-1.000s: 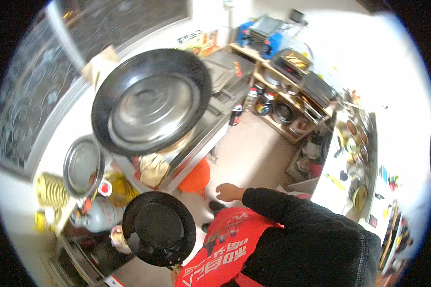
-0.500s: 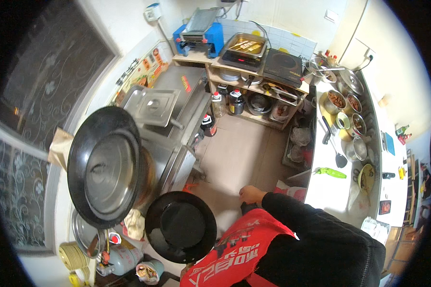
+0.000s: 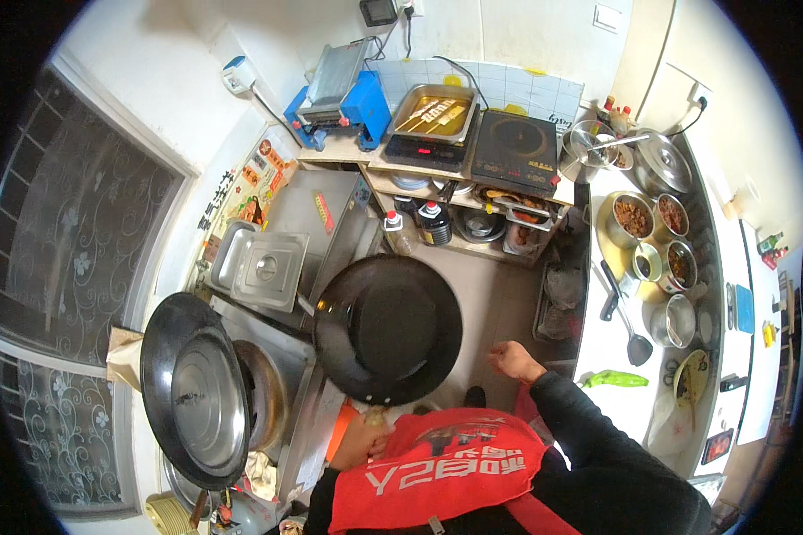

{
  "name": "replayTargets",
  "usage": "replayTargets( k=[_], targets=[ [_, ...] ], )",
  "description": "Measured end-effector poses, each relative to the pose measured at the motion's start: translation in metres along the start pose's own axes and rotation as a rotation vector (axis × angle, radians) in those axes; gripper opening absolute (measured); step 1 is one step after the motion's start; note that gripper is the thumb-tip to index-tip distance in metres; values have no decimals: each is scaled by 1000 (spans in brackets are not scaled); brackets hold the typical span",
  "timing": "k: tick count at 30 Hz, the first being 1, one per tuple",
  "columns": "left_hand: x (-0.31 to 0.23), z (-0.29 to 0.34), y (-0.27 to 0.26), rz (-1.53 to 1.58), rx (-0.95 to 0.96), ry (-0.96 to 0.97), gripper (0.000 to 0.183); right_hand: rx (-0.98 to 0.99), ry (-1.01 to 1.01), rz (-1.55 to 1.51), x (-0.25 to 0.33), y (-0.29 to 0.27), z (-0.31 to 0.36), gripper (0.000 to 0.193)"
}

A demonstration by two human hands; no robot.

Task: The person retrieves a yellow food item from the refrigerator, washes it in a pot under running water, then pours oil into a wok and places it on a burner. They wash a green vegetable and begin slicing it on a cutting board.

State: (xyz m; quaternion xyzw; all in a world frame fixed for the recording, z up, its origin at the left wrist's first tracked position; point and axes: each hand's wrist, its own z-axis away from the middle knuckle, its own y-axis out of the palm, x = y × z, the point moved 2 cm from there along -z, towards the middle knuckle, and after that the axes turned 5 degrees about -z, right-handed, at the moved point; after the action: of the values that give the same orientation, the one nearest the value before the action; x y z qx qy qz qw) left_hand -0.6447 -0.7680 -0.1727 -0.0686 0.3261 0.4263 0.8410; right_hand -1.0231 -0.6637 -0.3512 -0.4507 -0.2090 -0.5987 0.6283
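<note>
Black wok (image 3: 388, 327), steel counter (image 3: 317, 214), cramped kitchen
</note>
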Motion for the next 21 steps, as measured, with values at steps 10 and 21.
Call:
replayTargets(
  k=[10, 21],
  targets=[
    [-197, -154, 49, -146, 329, 89, 22, -19, 143, -400, 64, -64, -17, 31],
    [-355, -283, 147, -114, 489, 115, 11, -31, -139, -1189, 244, -128, -136, 38]
  ],
)
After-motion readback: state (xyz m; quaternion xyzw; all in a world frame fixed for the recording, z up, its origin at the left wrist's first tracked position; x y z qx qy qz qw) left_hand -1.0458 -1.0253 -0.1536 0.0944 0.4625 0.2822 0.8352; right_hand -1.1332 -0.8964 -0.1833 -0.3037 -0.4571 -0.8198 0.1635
